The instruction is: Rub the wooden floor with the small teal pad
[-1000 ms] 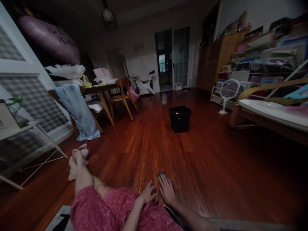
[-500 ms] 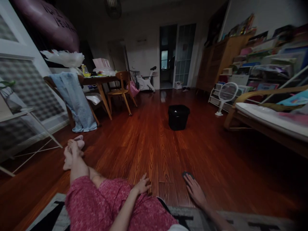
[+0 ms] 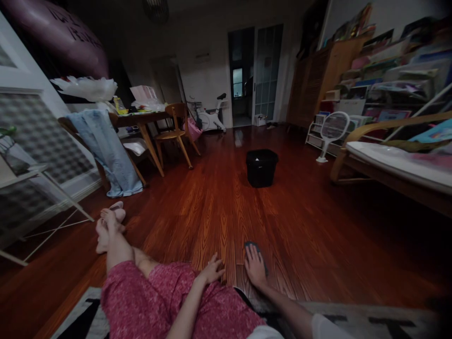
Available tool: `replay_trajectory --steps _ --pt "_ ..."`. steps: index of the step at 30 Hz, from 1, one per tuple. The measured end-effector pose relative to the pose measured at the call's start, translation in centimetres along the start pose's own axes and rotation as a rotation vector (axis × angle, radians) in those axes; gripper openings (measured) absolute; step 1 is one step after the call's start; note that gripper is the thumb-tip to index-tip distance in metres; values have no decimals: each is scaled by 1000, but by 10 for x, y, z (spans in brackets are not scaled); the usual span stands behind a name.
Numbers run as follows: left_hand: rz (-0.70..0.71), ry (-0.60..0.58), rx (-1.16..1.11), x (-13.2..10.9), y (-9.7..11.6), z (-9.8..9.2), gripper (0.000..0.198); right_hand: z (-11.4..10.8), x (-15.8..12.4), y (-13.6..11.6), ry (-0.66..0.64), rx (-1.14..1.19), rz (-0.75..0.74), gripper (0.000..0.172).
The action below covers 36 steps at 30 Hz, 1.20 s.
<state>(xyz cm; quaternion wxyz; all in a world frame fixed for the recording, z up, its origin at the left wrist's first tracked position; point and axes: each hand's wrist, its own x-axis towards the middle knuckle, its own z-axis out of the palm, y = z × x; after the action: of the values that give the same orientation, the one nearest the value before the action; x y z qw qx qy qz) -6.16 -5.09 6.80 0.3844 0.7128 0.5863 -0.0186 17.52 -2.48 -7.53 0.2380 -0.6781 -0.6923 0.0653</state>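
Flat against the wood floor (image 3: 208, 221), my right hand (image 3: 255, 268) lies with its fingers stretched out on a dark, flat thing with a rounded end (image 3: 253, 244). Most of that thing is under the palm, so its kind cannot be made out. My left hand (image 3: 212, 270) rests at the edge of my pink patterned clothing (image 3: 165, 301), fingers loosely spread, holding nothing. Farther forward on the floor stands a black lidded bin (image 3: 262, 168), out of reach of both hands.
A wooden chair draped with jeans (image 3: 113, 150) and a table (image 3: 141, 120) stand at left. Pink slippers (image 3: 120, 213) lie by my feet. At right are a white electric swatter (image 3: 334, 129) on its stand and a wooden-armed seat (image 3: 399, 162). A patterned rug (image 3: 339, 310) is beneath me.
My right hand has slid left across the floor, and the dark flat thing has moved with it. My left hand stays in place. The view has shifted slightly.
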Motion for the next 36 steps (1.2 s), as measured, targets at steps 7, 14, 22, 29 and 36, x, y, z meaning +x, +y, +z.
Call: replay_trajectory --steps 7,14,22,29,36 --pt "-11 12 -22 -1 -2 2 77 -27 -40 -11 -433 144 -610 60" --pt "6 9 -41 1 -5 2 80 -82 -20 102 -288 26 -384 56" --pt "-28 -16 -14 3 -3 2 81 -92 11 144 131 -95 283 62" --pt "-37 -33 -6 -2 0 -1 76 -44 33 42 129 -26 296 62" --pt "-44 -35 4 4 -4 3 79 -12 2 -36 -191 57 -273 60"
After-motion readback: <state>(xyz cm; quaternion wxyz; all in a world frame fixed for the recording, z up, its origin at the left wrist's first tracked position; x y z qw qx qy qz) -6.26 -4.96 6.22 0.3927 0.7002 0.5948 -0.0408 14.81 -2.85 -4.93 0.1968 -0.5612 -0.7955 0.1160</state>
